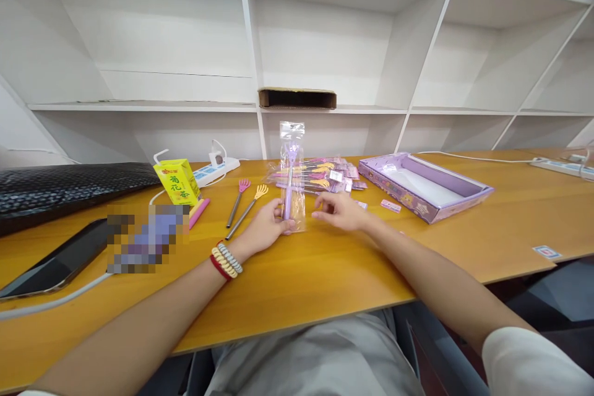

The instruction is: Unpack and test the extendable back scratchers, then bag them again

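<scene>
My left hand (266, 227) is closed around the lower end of a purple back scratcher (288, 195), which is inside a clear plastic bag (298, 210). The back scratcher stands upright, its claw head at the top. To the right of the bag, my right hand (341, 211) has its fingers bent and a gap between thumb and fingertips. I see nothing in it, and it looks apart from the bag. Two unwrapped back scratchers, one pink (236, 203) and one yellow (250, 207), lie left of my left hand. Behind both hands is a pile of bagged back scratchers (331, 174).
A purple display tray (434, 213) sits at the right, with a small pink label (390, 206) beside it. On the left are a yellow drink carton (177, 182), a pink stick (198, 213), a phone (55, 260) and a power strip (218, 170). White shelves hold a cardboard box (297, 90).
</scene>
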The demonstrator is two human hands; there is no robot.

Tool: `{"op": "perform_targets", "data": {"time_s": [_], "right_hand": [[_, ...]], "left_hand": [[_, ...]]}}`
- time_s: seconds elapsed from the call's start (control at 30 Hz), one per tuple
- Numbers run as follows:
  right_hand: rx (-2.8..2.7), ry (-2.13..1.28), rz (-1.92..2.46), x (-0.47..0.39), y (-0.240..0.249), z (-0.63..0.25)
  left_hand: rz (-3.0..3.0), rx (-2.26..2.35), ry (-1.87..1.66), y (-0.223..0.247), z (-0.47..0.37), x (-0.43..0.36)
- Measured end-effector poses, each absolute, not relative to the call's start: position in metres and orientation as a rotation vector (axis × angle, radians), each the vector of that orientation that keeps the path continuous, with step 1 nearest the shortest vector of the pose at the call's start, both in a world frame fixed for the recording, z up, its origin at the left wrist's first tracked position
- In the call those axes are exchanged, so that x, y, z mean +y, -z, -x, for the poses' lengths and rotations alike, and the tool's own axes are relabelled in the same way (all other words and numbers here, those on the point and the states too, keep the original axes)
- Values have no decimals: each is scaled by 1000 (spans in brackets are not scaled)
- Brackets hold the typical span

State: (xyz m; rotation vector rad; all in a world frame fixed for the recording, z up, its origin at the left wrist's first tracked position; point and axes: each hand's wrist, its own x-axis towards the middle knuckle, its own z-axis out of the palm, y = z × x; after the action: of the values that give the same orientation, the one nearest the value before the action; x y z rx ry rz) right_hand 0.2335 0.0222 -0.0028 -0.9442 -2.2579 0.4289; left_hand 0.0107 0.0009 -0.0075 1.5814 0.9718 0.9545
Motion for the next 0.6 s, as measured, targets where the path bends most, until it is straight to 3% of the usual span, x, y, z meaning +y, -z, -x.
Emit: {"op": "perform_targets", "data": {"time_s": [0.13,0.23,0.37,0.6], "right_hand": [[-2153,-92,1314,42,-14,-277],[-2094,-29,1703,57,-21,-313],[-2137,-221,2044,70,-22,-348],[-2208,-422,1961,77,-9,-346]], "left_hand": [[-1686,1084,-964,10,-3,7],[-1810,1110,-983,13,3,13],[-2115,1220,-974,14,11,17],[-2345,1310,-927,0,15,11]]}}
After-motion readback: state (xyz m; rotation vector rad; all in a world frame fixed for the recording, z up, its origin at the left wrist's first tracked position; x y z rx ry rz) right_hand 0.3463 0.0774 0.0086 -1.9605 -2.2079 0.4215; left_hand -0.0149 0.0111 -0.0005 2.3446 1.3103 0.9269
